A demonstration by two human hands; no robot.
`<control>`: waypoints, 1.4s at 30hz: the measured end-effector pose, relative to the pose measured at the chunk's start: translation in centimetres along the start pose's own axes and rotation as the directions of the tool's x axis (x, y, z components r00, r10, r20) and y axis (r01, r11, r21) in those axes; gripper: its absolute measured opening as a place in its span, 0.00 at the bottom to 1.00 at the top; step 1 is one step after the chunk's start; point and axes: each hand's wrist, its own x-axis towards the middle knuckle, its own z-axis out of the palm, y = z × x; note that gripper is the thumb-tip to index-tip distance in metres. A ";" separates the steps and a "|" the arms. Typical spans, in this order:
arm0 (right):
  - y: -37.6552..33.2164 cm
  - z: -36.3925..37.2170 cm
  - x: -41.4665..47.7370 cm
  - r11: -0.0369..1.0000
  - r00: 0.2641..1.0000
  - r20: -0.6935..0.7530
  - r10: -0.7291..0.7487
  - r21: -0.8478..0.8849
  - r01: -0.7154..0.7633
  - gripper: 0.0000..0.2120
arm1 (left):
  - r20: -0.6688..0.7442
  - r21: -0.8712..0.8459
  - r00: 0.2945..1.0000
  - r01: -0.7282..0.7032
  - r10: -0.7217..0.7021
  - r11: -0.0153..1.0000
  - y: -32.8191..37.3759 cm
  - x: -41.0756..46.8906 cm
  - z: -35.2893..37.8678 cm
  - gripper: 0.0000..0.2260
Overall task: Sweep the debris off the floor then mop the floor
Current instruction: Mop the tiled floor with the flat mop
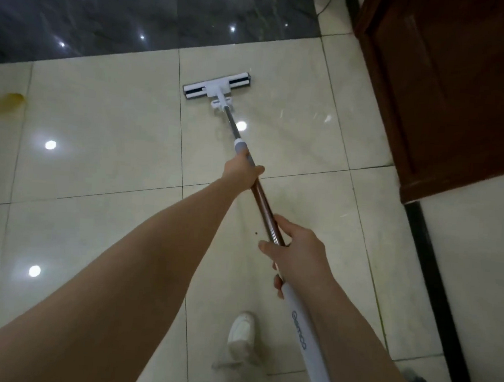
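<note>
A person stands on the glossy cream-tiled floor (104,156) with a long flat mop in both bare hands, its pole slanting away from them toward the dark marble wall panel (138,12). The white rectangular mop head (217,87) lies flat on the tiles just short of that dark panel, its long edge running roughly along the panel's base. From the head, a thin grey metal pole (232,123) rises back to a pale blue-grey collar, then a brown section, then a white plastic handle (303,331) with blue lettering. The left hand (240,169) is wrapped closed around the pole right at the collar, the arm stretched far out. The right hand (297,250) is clamped around the pole lower down, where brown meets white, fingers curled under it. Well to the left of the mop head, a blurred yellow object (6,103) sits on the tiles; I cannot tell what it is. To the right of the mop head stands a dark reddish-brown wooden door (449,85). Below the hands, a white shoe (242,333) rests on the tiles beside the white handle. Ceiling lights glint off the tiles around the mop.
</note>
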 end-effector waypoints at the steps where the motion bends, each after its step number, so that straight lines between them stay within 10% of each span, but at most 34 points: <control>1: -1.1 0.5 0.8 1.000 1.000 0.001 0.004 0.005 -0.004 0.27 | -0.008 -0.021 1.000 0.010 -0.011 1.000 0.2 0.9 -0.7 0.26; 11: 0.2 1.6 -3.2 0.984 0.978 0.199 0.068 -0.177 -0.032 0.36 | 0.038 -0.075 0.993 0.118 -0.115 0.990 -0.9 -1.9 -1.4 0.25; 27: 6.2 -6.2 -13.9 0.989 0.995 0.099 -0.021 -0.145 0.035 0.26 | 0.067 -0.095 0.985 0.167 -0.161 0.981 1.4 -14.1 5.0 0.18; 42: -4.9 -4.1 -1.2 0.992 0.998 0.040 0.043 -0.119 -0.038 0.28 | -0.027 -0.115 0.989 0.138 -0.142 0.984 6.1 0.2 -2.1 0.19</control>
